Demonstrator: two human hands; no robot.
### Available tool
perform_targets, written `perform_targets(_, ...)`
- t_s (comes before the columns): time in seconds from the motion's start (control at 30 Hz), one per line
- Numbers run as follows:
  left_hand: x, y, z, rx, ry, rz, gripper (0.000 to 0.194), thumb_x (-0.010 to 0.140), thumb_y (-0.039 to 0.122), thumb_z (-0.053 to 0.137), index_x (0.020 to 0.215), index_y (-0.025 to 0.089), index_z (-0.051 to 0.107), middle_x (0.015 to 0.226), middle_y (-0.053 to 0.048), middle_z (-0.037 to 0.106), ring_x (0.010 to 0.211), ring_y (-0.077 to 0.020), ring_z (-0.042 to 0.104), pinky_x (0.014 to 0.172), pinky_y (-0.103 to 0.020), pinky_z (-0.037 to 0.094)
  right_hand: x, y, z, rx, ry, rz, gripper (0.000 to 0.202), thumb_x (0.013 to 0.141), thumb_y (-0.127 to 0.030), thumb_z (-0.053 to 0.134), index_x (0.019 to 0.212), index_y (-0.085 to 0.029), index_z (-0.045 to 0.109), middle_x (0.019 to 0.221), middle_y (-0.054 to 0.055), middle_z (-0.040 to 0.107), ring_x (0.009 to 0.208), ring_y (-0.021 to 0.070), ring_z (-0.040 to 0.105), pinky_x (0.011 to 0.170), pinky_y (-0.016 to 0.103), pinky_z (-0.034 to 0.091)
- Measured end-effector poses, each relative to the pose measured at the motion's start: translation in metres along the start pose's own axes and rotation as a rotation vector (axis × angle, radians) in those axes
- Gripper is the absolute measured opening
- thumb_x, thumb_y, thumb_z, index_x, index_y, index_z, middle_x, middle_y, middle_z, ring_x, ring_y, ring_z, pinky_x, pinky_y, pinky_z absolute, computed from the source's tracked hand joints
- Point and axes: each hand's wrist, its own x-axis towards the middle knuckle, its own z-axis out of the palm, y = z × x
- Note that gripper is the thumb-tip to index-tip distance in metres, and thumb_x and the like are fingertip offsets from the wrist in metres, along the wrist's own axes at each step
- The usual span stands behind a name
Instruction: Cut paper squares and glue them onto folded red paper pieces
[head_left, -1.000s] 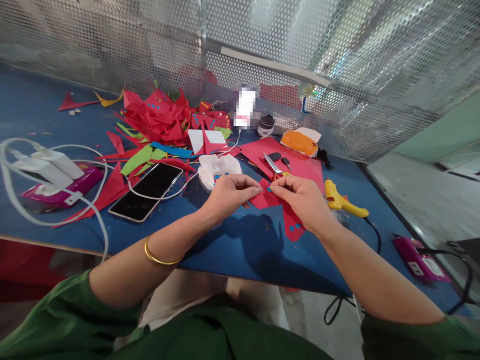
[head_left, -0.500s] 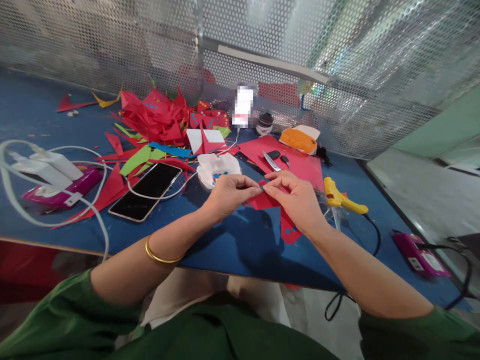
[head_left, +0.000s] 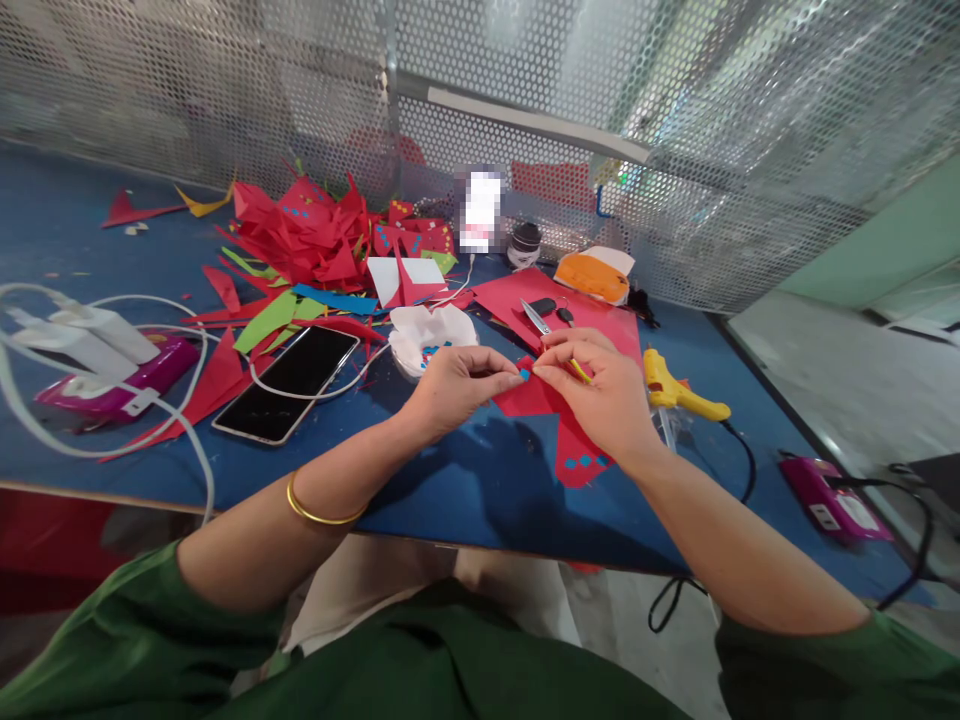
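Observation:
Between the thumb and forefinger of my left hand (head_left: 466,388) is a small blue paper square (head_left: 524,374). My right hand (head_left: 596,385) is closed in a pinch just to the right of it; what its fingertips hold, if anything, is too small to make out. Under both hands lies a red paper cutout (head_left: 576,445) with several blue squares on its lower lobe; the right hand covers part of it. A white bowl (head_left: 401,355) with blue bits inside stands beyond my left hand. Scissors (head_left: 535,317), their handles partly hidden, lie on a red paper sheet (head_left: 499,295) behind my right hand.
A yellow glue gun (head_left: 686,398) lies at the right, near a purple power strip (head_left: 836,500). Left of my hands are a black phone (head_left: 289,385), white cables and a pile of red paper scraps (head_left: 300,240). A perforated metal panel (head_left: 300,90) borders the table's back.
My right fingertips have drawn slightly away from my left ones, leaving the blue square in the left pinch. More blue squares on the red cutout show now. The view has shifted slightly.

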Motion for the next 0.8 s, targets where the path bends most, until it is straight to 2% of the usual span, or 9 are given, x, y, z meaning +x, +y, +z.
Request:
perform_targets(0.37,0.0000,-0.0007,-0.0003,0.049,0.005,0.025,0.010,0.075,0.022,0.072,0.074,0.013,0.072,0.062,0.002,0.064,0.056,-0.0071,0.051,0.054,-0.020,0.038,-0.0029,0.0007,0.0037,-0.046,-0.034,-0.032,0.009,0.083,-0.022,0.066,0.074,-0.021,0.067,0.104,0.008,0.069,0.102,0.0234,0.064,0.097,0.044,0.045)
perform_targets(0.43,0.0001,-0.0002,0.0001,0.027,0.014,0.008,0.009,0.074,0.022,0.073,0.074,0.013,0.073,0.063,0.001,0.066,0.057,-0.0075,0.053,0.055,-0.020,0.040,-0.0033,-0.0003,0.0035,0.009,-0.032,0.036,0.010,0.083,-0.023,0.065,0.074,-0.020,0.066,0.105,0.008,0.069,0.102,0.0229,0.064,0.097,0.043,0.045)
perform_targets(0.53,0.0003,-0.0004,0.0006,0.019,0.028,-0.028,0.009,0.072,0.022,0.074,0.074,0.014,0.072,0.065,0.001,0.068,0.057,-0.0081,0.056,0.054,-0.020,0.043,-0.0032,-0.0006,0.0034,0.173,-0.035,0.233,0.010,0.081,-0.027,0.065,0.074,-0.020,0.065,0.106,0.007,0.071,0.101,0.0218,0.065,0.095,0.041,0.045)
perform_targets(0.63,0.0005,-0.0021,0.0013,0.031,0.043,-0.070,0.008,0.072,0.020,0.073,0.074,0.014,0.070,0.066,0.001,0.068,0.055,-0.0076,0.057,0.053,-0.019,0.044,-0.0016,0.0002,0.0042,0.325,-0.096,0.395,0.011,0.079,-0.030,0.066,0.075,-0.020,0.065,0.099,0.006,0.072,0.092,0.0198,0.065,0.088,0.038,0.047)
perform_targets(0.7,0.0006,-0.0038,0.0021,0.005,0.056,-0.087,0.010,0.070,0.018,0.074,0.074,0.015,0.065,0.063,0.002,0.067,0.053,-0.0070,0.056,0.051,-0.019,0.044,-0.0003,0.0003,0.0049,0.319,-0.135,0.439,0.012,0.077,-0.032,0.066,0.074,-0.020,0.065,0.088,0.004,0.071,0.081,0.0172,0.062,0.079,0.035,0.046)
perform_targets(0.8,0.0008,-0.0058,0.0032,-0.062,0.088,-0.120,0.026,0.064,0.013,0.077,0.076,0.018,0.055,0.058,0.006,0.062,0.049,-0.0074,0.055,0.047,-0.019,0.045,0.0008,-0.0010,0.0058,0.263,-0.160,0.447,0.014,0.075,-0.033,0.066,0.073,-0.019,0.064,0.074,0.000,0.064,0.068,0.0137,0.053,0.070,0.032,0.043)
